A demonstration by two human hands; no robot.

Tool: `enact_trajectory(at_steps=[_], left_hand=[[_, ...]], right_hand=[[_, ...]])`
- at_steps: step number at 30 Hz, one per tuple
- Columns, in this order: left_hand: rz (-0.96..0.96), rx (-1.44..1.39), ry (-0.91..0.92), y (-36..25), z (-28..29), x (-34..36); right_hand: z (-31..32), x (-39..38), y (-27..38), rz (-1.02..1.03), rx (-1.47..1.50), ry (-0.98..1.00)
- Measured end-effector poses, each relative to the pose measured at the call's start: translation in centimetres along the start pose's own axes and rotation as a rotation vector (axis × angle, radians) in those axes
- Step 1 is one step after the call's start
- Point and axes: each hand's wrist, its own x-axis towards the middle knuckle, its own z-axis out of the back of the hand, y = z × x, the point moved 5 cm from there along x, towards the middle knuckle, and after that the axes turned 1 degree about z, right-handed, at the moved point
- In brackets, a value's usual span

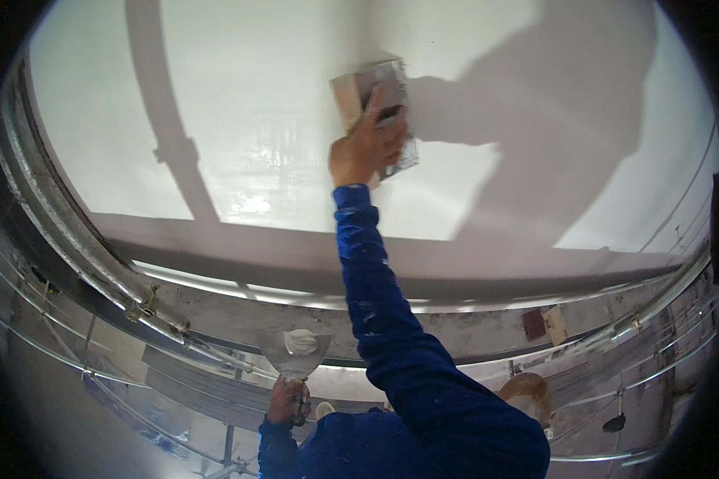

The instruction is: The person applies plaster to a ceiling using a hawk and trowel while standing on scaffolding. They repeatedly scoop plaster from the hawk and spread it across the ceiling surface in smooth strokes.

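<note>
Step in hand: looks like smoothing the white surface (240, 104), probably mid-pass. Clock read from the middle of the view

Right hand (366, 153) at 12, fingers partly spread and bent over a rectangular flat tool (393, 77); grip looks firm enough, but blur hides the detail. Tool sits under the fingers, long side roughly 12 to 6, seemingly against the surface; can't confirm edge contact

Left hand (287, 401) at 7, closed round the handle of a wide scraper (276, 351), blade toward 12, white lump (300, 342) on it. Scraper well apart from the flat tool

Shiny patch (252, 160) at 10, maybe damp

My read, next move calls for: flat tool face, even pressure, scraper steady so the lump doesn't slide off
</note>
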Motion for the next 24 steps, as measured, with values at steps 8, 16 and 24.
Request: enact_trajectory(at_steps=[8, 16, 24], left_hand=[[-0.123, -0.103, -0.139, -2.4, 5.5, -2.9], [-0.286, 0.156, 0.021, -7.3, -1.5, -2.5], [-0.290, 0.237, 0.288, -6.9, -11.1, -0.1]], right_hand=[[-4.0, -10.0, 5.3, 0.395, 0.736, 0.185], [5.0, -15.3, -8.6, -0.761, 1.982, 0.898], [13.5, -17.6, -17.0, -0.377, 1.338, 1.277]])
